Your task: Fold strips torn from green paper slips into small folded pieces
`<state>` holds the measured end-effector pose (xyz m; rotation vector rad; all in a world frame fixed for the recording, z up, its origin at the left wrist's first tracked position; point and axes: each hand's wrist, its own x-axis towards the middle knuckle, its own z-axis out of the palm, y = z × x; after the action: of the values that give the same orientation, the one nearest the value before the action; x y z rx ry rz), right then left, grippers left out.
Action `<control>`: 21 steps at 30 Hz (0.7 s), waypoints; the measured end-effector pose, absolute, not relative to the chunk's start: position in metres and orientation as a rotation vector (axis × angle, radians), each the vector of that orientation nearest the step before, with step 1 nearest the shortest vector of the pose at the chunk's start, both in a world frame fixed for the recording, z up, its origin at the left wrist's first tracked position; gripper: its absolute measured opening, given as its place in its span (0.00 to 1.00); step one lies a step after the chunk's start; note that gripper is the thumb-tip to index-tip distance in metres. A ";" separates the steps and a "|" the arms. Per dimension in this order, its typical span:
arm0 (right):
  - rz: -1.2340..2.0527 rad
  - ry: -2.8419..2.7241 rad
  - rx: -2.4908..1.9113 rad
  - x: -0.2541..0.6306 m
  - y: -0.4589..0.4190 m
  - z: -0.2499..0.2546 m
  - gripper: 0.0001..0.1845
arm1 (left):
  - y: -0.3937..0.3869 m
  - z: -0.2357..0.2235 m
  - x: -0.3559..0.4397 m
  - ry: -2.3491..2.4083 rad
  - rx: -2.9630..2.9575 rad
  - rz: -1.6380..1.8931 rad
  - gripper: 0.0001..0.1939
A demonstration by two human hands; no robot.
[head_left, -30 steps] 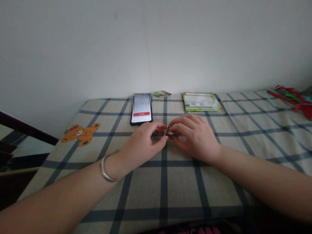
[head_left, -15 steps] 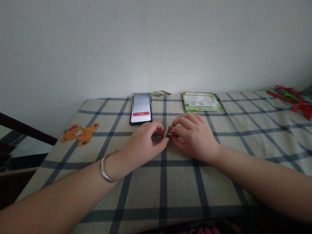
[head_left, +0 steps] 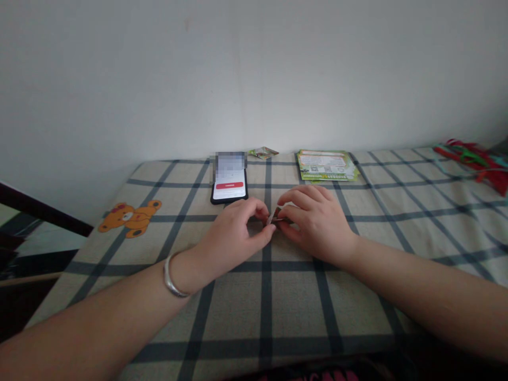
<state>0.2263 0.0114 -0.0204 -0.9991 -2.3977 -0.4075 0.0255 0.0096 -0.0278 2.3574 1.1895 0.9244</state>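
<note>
Between my two hands is a small folded piece of paper (head_left: 273,218), mostly covered by the fingers. My left hand (head_left: 242,227), with a silver bangle on its wrist, pinches the left side between thumb and fingers. From the right, my right hand (head_left: 315,222) closes its thumb and fingertips on the other side. Both hands rest low over the checked tablecloth (head_left: 238,317). Just beyond them lies another folded piece of printed paper (head_left: 264,153), by the wall. A stack of green-and-white printed sheets (head_left: 327,165) lies behind my right hand.
A phone (head_left: 229,180) with a lit screen lies beyond my left hand. To the left is a flat orange bear figure (head_left: 130,218). Red and green strips (head_left: 482,164) are heaped at the far right. The wall (head_left: 254,79) borders the table's back edge.
The folded paper between the fingertips has tilted, and less of its printed face shows. My right fingers have shifted very slightly; the rest stays put.
</note>
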 end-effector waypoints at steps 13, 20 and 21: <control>-0.061 -2.374 -1.013 0.229 0.019 -0.025 0.03 | 0.011 -0.029 0.023 1.196 2.298 0.882 0.06; -0.079 -2.410 -1.043 0.234 0.019 -0.024 0.05 | 0.014 -0.031 0.020 1.226 2.291 0.892 0.04; -0.092 -2.412 -1.045 0.235 0.020 -0.024 0.05 | 0.014 -0.032 0.020 1.227 2.293 0.896 0.04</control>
<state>0.2346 0.0196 -0.0242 -1.0455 -2.4125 -0.0916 0.0196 0.0144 -0.0317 2.2926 1.2267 0.8960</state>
